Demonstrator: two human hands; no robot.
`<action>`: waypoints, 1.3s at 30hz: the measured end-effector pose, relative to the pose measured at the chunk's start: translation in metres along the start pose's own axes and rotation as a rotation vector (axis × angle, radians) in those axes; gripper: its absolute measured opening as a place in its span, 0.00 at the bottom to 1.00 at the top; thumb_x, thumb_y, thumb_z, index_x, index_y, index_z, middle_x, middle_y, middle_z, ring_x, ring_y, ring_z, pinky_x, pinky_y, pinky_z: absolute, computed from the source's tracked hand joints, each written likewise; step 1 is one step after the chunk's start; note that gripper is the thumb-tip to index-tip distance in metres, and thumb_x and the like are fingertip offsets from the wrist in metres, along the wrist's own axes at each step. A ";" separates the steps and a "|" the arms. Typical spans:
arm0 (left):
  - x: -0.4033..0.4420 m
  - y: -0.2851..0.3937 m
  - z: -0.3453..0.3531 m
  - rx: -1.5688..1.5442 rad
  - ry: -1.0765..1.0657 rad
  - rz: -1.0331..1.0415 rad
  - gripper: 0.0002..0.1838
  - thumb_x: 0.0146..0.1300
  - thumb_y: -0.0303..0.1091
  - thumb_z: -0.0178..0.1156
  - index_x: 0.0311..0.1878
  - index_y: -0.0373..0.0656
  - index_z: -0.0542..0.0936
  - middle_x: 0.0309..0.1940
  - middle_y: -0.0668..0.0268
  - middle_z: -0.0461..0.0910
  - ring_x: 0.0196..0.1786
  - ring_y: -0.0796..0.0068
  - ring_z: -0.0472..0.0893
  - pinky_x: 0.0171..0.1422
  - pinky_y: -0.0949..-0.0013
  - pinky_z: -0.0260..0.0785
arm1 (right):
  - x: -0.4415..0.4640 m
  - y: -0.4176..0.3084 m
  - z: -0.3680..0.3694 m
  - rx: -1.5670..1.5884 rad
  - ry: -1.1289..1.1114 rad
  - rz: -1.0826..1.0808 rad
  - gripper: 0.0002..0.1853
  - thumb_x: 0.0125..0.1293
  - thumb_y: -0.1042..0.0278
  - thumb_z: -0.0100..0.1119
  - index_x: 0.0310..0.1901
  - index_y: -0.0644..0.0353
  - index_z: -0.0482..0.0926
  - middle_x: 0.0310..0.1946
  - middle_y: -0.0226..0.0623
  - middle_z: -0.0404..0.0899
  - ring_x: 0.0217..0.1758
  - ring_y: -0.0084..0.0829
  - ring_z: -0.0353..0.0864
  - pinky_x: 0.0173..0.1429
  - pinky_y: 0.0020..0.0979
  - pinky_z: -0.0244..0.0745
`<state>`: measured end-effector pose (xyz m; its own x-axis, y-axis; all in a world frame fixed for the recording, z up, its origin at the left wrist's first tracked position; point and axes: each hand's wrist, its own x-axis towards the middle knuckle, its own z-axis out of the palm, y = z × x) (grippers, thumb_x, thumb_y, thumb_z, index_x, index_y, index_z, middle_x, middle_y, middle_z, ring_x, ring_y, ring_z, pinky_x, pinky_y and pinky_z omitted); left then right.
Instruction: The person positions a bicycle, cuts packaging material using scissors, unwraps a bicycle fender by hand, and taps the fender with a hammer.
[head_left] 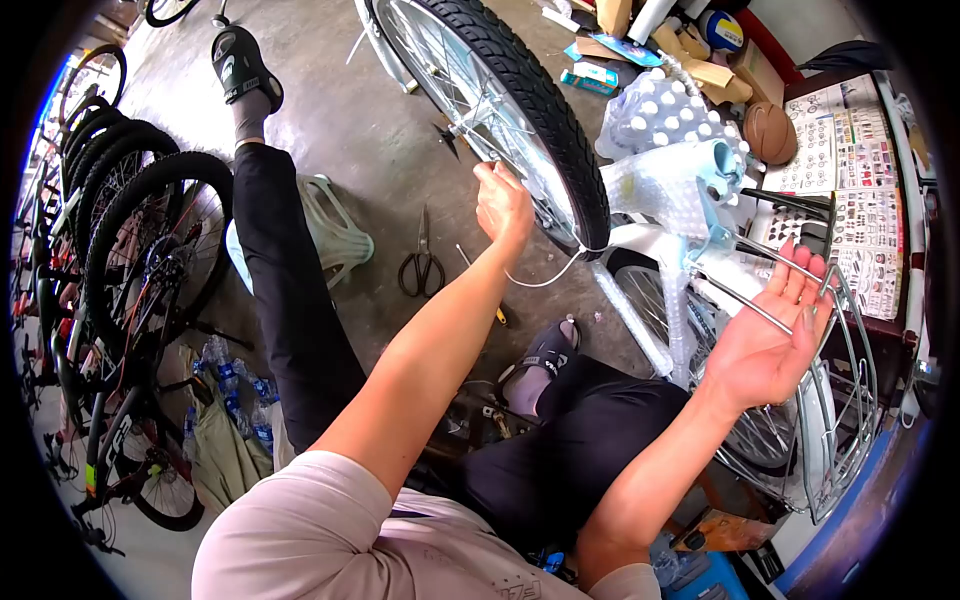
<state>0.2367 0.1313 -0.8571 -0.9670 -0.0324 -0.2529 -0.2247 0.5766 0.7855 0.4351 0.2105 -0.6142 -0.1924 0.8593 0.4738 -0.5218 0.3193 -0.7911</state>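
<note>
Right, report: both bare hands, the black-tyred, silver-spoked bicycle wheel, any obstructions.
Left hand curled beside wheel, grip unclear. Right hand open, palm up, at thin shiny metal rods. Wheel tilted in view. Possible snag: thin white cord looping by its lower edge.

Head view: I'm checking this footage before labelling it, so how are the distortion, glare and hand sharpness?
The head view shows fisheye distortion, with a rounded image and black corners; in that view, pale glare brightens the floor towards the upper left; there too, the left hand and right hand look fairly sharp, with no obvious motion blur.
</note>
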 end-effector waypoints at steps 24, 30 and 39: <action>0.038 -0.036 0.006 0.127 -0.108 0.426 0.18 0.74 0.45 0.52 0.45 0.35 0.73 0.34 0.40 0.84 0.41 0.37 0.85 0.46 0.42 0.76 | 0.010 0.002 -0.020 0.018 -0.163 -0.026 0.24 0.67 0.71 0.46 0.59 0.80 0.71 0.59 0.59 0.74 0.67 0.53 0.72 0.81 0.63 0.51; -0.006 -0.001 -0.032 0.189 -0.166 0.355 0.14 0.69 0.44 0.56 0.42 0.42 0.72 0.34 0.48 0.85 0.38 0.41 0.85 0.42 0.42 0.75 | 0.009 0.007 -0.020 0.016 -0.053 -0.007 0.22 0.67 0.72 0.46 0.58 0.79 0.71 0.58 0.58 0.75 0.66 0.52 0.73 0.80 0.61 0.54; -0.062 -0.029 -0.049 0.074 -0.393 0.789 0.13 0.64 0.43 0.66 0.46 0.49 0.78 0.47 0.61 0.80 0.41 0.52 0.85 0.42 0.52 0.78 | 0.008 0.008 -0.017 -0.041 -0.039 0.000 0.18 0.70 0.72 0.45 0.55 0.76 0.73 0.58 0.55 0.76 0.65 0.49 0.75 0.78 0.56 0.59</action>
<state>0.2975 0.0766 -0.8362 -0.7225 0.6724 0.1608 0.5122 0.3645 0.7777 0.4434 0.2264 -0.6231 -0.2248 0.8434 0.4880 -0.4873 0.3364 -0.8059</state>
